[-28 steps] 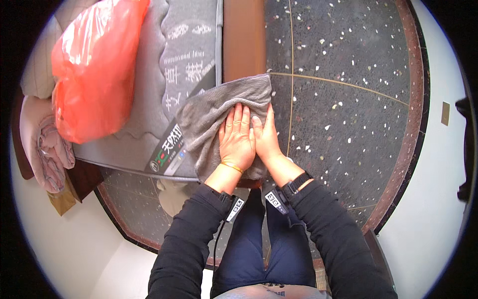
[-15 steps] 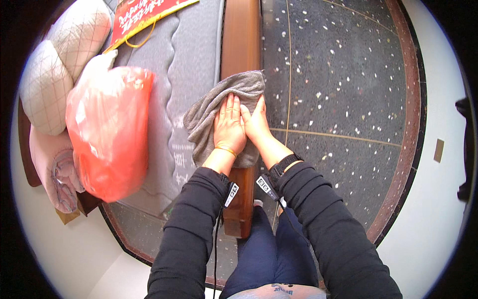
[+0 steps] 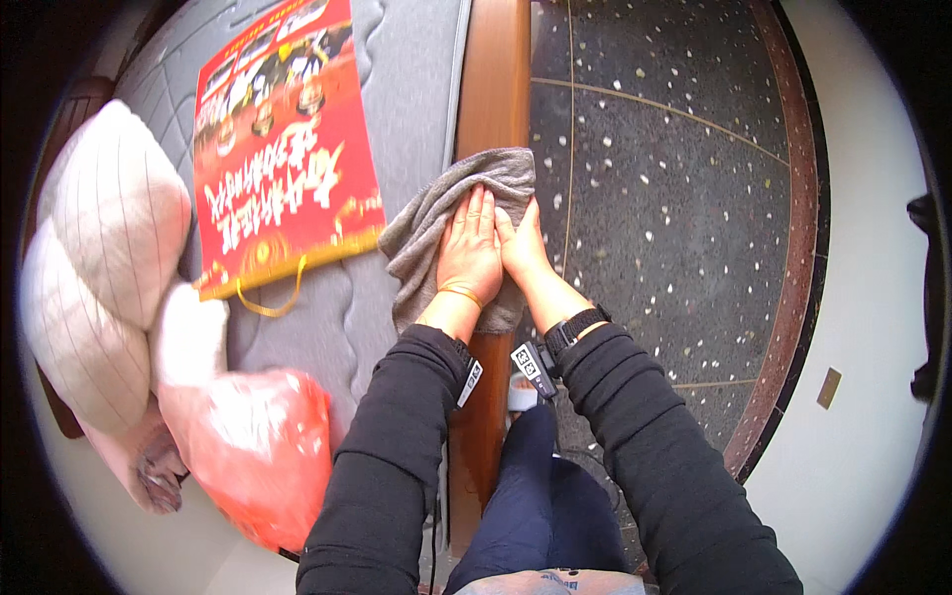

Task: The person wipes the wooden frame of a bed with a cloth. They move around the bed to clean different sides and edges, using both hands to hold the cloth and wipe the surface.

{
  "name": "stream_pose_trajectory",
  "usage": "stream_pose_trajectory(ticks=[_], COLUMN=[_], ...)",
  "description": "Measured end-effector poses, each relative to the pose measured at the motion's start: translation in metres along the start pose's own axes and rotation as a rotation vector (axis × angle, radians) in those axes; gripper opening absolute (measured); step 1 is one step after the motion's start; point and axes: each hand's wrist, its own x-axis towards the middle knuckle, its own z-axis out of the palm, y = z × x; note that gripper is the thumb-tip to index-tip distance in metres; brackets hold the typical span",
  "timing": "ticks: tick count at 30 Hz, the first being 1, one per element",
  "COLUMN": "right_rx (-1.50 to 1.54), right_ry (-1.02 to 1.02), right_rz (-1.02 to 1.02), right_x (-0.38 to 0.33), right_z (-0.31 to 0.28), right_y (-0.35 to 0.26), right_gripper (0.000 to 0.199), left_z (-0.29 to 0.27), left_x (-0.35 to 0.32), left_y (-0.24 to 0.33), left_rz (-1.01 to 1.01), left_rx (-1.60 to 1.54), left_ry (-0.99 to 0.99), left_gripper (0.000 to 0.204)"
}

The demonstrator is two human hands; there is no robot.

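Cloth of soft grey-brown fabric [image 3: 421, 233] lies draped and creased across the top of a long, reddish-brown, polished wooden rail [image 3: 495, 89], its left part spreading over the edge of a grey quilted mattress [image 3: 416, 99]. From where I stand, both of the person's hands rest on it side by side, touching. Left hand [image 3: 470, 250]: palm down, flat, fingers straight and together, unclenched, pressing on the fabric rather than pinching it; yellow band [image 3: 461, 293] at the wrist. Right hand [image 3: 524, 246]: set on the cloth's right side, turned on its edge, thumb against the left hand, forefinger extended; its remaining fingers are hidden, so I cannot tell whether it grasps any fabric. Black strap [image 3: 578, 325] at the right wrist. On the mattress, left of the cloth, lies a flat red printed bag [image 3: 283, 178] with a yellow band and a yellow cord loop [image 3: 273, 309]. Farther left, pale pillows with thin dark lines [image 3: 89, 297] sit near a translucent red plastic bag [image 3: 263, 446]. Dark stone floor with white flecks [image 3: 684, 228] runs along the rail's right side.
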Motion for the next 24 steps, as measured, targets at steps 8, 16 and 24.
stream_pose_trajectory(ticks=[8, 16, 24], right_rx=[-0.04, -0.062, 0.023], right_ry=[0.055, -0.014, -0.08], right_rz=[-0.065, -0.03, -0.058], right_x=[0.176, 0.371, 0.548], right_z=[0.001, -0.006, -0.015], right_y=[-0.069, -0.161, -0.233], right_gripper=[0.072, 0.077, 0.082], left_z=[-0.017, -0.043, -0.063], left_x=[0.19, 0.399, 0.587], left_y=[-0.005, -0.005, -0.004], left_rz=[-0.015, -0.039, -0.047], left_rx=[-0.014, -0.043, -0.083], left_ry=[0.005, 0.036, 0.035], left_gripper=[0.053, 0.053, 0.053])
